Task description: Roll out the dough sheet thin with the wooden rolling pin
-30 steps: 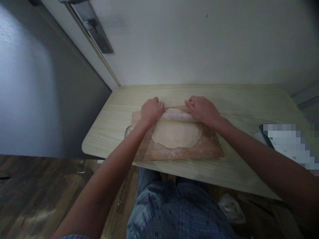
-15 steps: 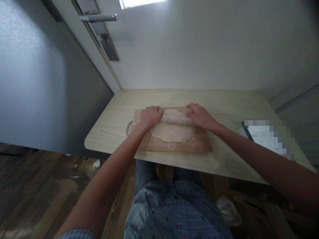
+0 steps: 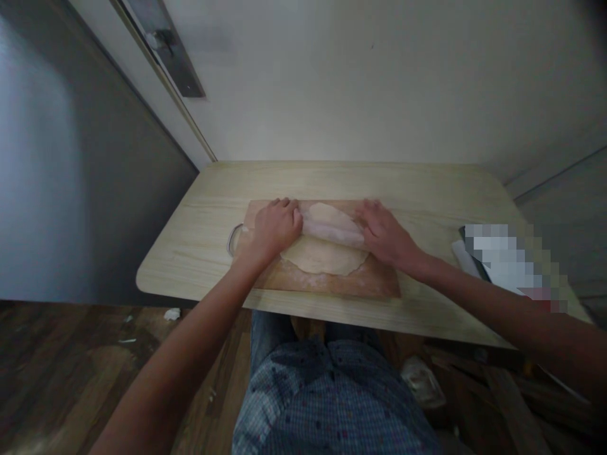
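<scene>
A pale, floury rolling pin [image 3: 332, 231] lies across a flat sheet of dough [image 3: 324, 256], slanting slightly down to the right. My left hand [image 3: 279, 226] is closed round the pin's left end. Round its right end is my right hand [image 3: 385, 232], a little blurred, with the fingers curled. Dough shows both beyond the pin and on the near side of it. Underneath is a wooden board [image 3: 332, 284] dusted with flour, which has a metal ring handle [image 3: 231, 240] at its left side.
The board rests on a light wood table [image 3: 427, 189] against a white door [image 3: 332, 95]. At the table's right lies a dark-edged item [image 3: 477, 256], largely pixelated. A clear plastic container [image 3: 424, 382] sits below the table, and a crumpled white scrap [image 3: 172, 314] is on the floor.
The camera view has tilted down and shifted. The rolling pin has gone from nearly level to slanting, its right end nearer me. Both hands have stayed on it.
</scene>
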Available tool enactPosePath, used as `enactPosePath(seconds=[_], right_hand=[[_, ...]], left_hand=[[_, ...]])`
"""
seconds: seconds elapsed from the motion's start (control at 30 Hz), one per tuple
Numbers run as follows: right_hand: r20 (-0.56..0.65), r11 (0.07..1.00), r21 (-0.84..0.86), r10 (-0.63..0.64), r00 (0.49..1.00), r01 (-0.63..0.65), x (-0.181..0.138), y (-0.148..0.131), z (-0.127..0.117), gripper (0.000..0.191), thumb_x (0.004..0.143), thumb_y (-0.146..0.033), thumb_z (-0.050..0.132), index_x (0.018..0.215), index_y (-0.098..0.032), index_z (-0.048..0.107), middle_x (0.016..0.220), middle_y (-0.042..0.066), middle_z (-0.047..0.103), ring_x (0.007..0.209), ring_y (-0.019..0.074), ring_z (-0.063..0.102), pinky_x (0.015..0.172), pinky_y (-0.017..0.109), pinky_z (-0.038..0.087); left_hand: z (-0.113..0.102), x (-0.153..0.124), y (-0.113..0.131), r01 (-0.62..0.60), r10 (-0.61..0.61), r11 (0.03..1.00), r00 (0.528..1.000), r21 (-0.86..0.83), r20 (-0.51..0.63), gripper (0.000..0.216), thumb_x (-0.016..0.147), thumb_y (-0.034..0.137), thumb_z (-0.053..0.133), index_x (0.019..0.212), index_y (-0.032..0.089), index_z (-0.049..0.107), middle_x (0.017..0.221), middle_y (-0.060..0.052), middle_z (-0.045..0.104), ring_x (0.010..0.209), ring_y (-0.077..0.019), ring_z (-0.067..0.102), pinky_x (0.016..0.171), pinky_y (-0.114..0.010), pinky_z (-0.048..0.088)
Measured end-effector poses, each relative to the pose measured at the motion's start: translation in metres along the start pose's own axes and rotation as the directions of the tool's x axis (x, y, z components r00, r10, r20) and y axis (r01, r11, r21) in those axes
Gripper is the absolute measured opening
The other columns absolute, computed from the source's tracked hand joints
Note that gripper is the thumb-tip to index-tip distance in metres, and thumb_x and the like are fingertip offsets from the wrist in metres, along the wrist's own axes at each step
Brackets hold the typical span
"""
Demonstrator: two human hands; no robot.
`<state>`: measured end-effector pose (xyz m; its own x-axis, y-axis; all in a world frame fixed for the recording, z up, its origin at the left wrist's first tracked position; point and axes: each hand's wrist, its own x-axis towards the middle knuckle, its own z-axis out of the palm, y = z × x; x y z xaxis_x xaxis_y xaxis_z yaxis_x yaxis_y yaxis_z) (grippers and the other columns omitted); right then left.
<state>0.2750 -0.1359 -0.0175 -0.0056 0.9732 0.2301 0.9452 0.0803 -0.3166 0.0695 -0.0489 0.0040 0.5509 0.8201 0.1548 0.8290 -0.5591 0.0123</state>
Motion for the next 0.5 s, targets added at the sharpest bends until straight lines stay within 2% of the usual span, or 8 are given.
enactPosePath(seconds=[0.13,0.27,0.4,0.5], right_hand=[[0.021,0.998,-0.045,0.044,0.999,-0.043,-0.001,0.003,0.004,0.052,0.079,-0.018,0.027,0.128,-0.008,0.042,0.139,0.016,0.038,0.132,0.0267,0.026,0.104,0.049,0.026],[0.085,0.995,-0.065,0.079,0.993,-0.074,0.005,0.005,0.002,0.051,0.083,-0.02,0.026,0.13,-0.006,0.041,0.14,0.018,0.037,0.132,0.0276,0.026,0.104,0.048,0.027],[0.087,0.996,-0.063,0.069,0.994,-0.064,0.014,0.01,0.0,0.05,0.086,-0.026,0.027,0.132,-0.012,0.04,0.14,0.013,0.038,0.132,0.0276,0.027,0.102,0.05,0.028],[0.094,0.994,-0.089,0.075,0.993,-0.067,0.022,0.014,-0.002,0.05,0.084,-0.023,0.027,0.131,-0.009,0.041,0.139,0.015,0.039,0.131,0.0283,0.028,0.102,0.05,0.028]], left_hand=[[-0.003,0.003,0.003,0.027,-0.028,0.999,0.999,0.016,0.036,0.04,0.088,0.025,0.024,0.109,0.018,0.057,0.105,-0.009,0.063,0.097,-0.0215,0.056,0.079,-0.032,0.042],[-0.006,0.009,0.004,0.058,-0.058,0.998,0.997,0.01,0.047,0.042,0.088,0.027,0.024,0.113,0.019,0.057,0.104,-0.008,0.065,0.094,-0.0229,0.059,0.077,-0.033,0.042],[-0.009,0.017,0.006,0.091,-0.09,0.996,0.992,-0.001,0.085,0.043,0.087,0.029,0.025,0.114,0.021,0.058,0.101,-0.007,0.066,0.09,-0.0241,0.06,0.074,-0.035,0.042],[-0.008,0.026,0.008,0.121,-0.119,0.992,0.988,-0.015,0.103,0.043,0.086,0.03,0.026,0.116,0.022,0.057,0.103,-0.007,0.065,0.091,-0.0248,0.06,0.075,-0.035,0.042]])
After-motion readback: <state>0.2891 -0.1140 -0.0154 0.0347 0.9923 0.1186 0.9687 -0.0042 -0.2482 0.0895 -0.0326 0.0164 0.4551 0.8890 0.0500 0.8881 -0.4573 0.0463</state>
